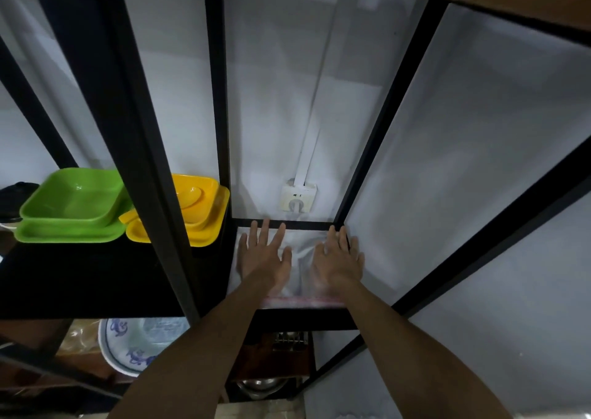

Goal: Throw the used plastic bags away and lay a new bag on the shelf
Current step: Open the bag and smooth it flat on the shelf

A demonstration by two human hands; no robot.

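Plastic bag (302, 252), clear and wrinkled, lies spread on the black shelf (300, 318) in the narrow right-hand bay, its pinkish edge along the shelf's front. Both hands rest flat on it, palms down: the left hand (265, 260) near the left post, the right hand (339, 263) against the right corner. Each grip is wide, fingers splayed, clasping nothing. Green dishes (72, 209) and yellow dishes (192, 214) sit on the neighbouring shelf to the left.

green dishes (75, 207) beside yellow dishes (200, 212); wall socket (297, 198); blue-patterned plate (134, 346) below.
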